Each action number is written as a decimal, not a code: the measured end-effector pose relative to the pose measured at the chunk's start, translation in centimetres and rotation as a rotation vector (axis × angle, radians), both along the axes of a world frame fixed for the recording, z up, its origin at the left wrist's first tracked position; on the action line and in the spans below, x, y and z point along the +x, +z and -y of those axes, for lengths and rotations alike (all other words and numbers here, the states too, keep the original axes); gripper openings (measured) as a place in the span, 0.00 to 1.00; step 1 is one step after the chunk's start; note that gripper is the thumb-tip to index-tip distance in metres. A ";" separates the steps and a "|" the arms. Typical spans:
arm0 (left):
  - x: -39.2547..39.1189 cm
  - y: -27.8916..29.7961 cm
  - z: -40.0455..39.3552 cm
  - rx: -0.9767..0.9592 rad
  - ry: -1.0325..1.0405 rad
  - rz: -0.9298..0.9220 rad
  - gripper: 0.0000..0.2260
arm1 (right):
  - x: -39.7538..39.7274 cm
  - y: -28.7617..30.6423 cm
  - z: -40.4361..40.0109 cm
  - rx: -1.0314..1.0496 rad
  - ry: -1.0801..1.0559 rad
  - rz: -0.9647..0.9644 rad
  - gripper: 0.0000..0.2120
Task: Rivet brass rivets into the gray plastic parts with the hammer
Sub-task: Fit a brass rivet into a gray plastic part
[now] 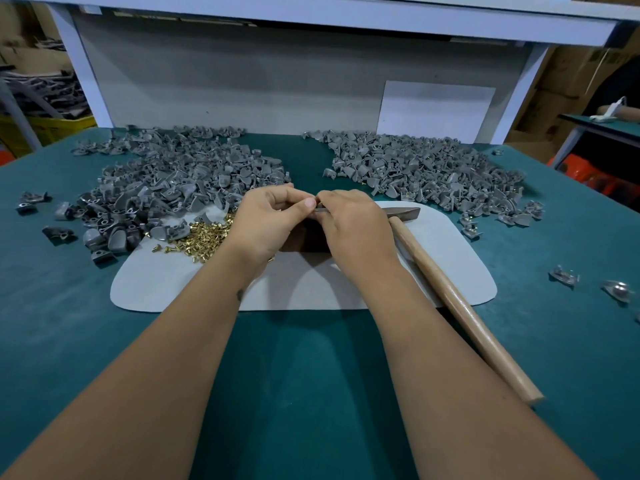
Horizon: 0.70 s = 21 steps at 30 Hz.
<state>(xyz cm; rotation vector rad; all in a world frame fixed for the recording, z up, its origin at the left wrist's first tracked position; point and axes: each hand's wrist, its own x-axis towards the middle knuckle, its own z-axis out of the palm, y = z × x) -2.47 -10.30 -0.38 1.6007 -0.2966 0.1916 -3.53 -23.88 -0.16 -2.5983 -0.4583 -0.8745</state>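
The fingers (pixel 308 203) of both hands pinch one small gray part (pixel 320 208) mid-frame. It looks light and stiff; hold its edges.

Hammer (pixel 460 299) flat; rivets (pixel 201 237) heaped; parts (pixel 180 178) apparently piled.

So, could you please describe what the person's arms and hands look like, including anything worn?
Both forearms are bare, with no sleeves in view. The left hand and right hand wear no gloves, rings or watch. A small dark mark sits near the left wrist. Fingernails are short.
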 end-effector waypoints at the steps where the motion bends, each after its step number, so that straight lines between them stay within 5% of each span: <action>1: 0.0 0.0 0.0 0.007 0.001 0.007 0.08 | 0.0 0.0 0.0 -0.015 0.001 0.011 0.09; 8: 0.0 -0.3 0.1 -0.031 0.000 0.014 0.08 | -0.1 -0.3 0.1 -0.006 0.006 0.041 0.09; 16: 0.1 -0.4 0.0 -0.007 0.077 -0.016 0.06 | 0.1 -0.2 -0.1 0.432 0.079 -0.096 0.19; 21: 0.2 -0.3 -0.2 0.054 0.112 0.034 0.06 | 0.3 0.1 0.0 0.618 0.090 -0.114 0.05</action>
